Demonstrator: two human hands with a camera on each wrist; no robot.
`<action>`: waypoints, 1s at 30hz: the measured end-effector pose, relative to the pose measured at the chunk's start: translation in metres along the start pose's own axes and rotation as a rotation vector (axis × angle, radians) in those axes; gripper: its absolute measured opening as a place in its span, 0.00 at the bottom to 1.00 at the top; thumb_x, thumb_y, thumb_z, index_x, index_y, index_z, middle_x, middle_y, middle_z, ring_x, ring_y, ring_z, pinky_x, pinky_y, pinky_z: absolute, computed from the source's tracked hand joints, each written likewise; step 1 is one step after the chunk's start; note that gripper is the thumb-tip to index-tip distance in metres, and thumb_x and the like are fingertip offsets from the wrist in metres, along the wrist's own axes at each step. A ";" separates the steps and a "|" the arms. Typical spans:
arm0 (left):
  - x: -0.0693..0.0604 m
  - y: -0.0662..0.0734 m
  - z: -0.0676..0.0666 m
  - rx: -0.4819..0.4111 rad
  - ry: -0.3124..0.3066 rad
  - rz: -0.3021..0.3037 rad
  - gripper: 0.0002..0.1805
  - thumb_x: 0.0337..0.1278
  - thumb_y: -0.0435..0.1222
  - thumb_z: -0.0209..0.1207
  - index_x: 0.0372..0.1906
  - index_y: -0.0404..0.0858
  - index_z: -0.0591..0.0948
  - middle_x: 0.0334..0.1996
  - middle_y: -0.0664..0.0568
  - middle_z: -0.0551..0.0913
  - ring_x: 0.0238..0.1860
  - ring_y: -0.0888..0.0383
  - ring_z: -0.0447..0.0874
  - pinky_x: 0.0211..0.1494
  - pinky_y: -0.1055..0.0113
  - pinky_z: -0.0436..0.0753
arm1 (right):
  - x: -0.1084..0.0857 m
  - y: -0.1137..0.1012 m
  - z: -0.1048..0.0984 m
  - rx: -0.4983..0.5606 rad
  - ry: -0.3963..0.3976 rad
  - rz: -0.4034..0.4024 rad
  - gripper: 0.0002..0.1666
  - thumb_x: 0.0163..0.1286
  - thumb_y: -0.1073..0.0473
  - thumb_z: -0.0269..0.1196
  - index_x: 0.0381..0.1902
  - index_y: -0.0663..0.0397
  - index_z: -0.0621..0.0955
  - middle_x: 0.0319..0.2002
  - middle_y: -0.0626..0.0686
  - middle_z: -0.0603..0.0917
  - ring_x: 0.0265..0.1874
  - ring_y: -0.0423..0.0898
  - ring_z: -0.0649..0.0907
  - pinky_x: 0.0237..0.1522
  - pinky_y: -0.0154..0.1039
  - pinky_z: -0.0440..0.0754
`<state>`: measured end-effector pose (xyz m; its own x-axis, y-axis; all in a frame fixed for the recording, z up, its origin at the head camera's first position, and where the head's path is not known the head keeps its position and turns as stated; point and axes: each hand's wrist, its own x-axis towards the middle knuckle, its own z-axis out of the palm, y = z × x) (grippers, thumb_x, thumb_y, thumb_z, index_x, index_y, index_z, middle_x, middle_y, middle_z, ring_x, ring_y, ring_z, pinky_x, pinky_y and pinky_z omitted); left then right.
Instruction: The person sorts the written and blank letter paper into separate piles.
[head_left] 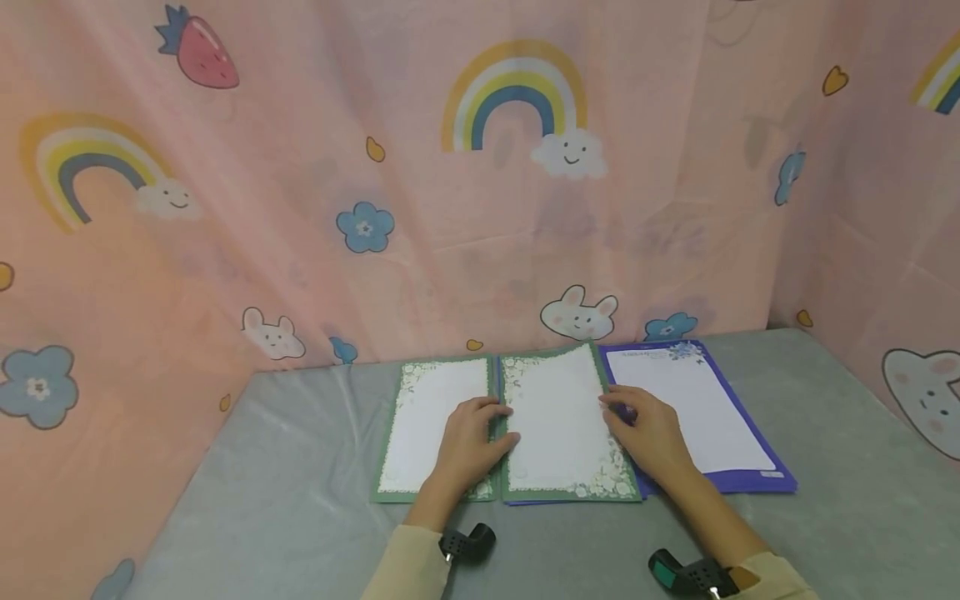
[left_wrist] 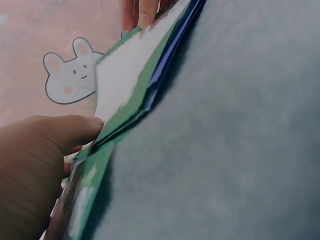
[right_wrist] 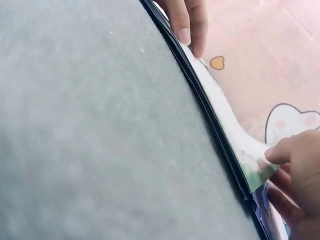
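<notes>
A green-bordered sheet of paper (head_left: 558, 417) with printed white flowers lies in the middle, on top of a stack with purple edges showing beneath. At its left edge, my left hand (head_left: 468, 442) pinches it, thumb uppermost in the left wrist view. The right hand (head_left: 654, 433) grips the sheet's right edge between thumb and fingers, and that side curves up in the right wrist view. Left of the stack, partly covered by the left hand, lies another green-bordered sheet (head_left: 435, 408). To the right is a purple-bordered sheet (head_left: 697, 408), partly behind the right hand.
All the paper lies on a grey cloth-covered table (head_left: 300, 500). Behind it hangs a pink curtain (head_left: 465, 233) printed with rainbows, rabbits and flowers, which also closes off both sides. Black bands (head_left: 468, 543) sit on both wrists.
</notes>
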<state>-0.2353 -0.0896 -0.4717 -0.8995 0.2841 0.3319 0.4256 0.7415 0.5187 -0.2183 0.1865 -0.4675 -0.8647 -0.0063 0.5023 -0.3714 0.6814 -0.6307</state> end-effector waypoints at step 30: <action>0.000 -0.002 0.002 -0.018 0.001 -0.024 0.19 0.57 0.44 0.70 0.54 0.45 0.85 0.62 0.49 0.83 0.66 0.47 0.77 0.71 0.47 0.72 | 0.002 0.003 -0.011 0.192 -0.224 0.271 0.18 0.73 0.61 0.62 0.59 0.54 0.84 0.62 0.63 0.82 0.59 0.61 0.82 0.48 0.33 0.82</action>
<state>-0.2366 -0.0899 -0.4739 -0.9094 0.2657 0.3200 0.4056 0.7368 0.5410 -0.2174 0.1967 -0.4621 -0.9846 -0.0191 0.1738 -0.1573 0.5312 -0.8325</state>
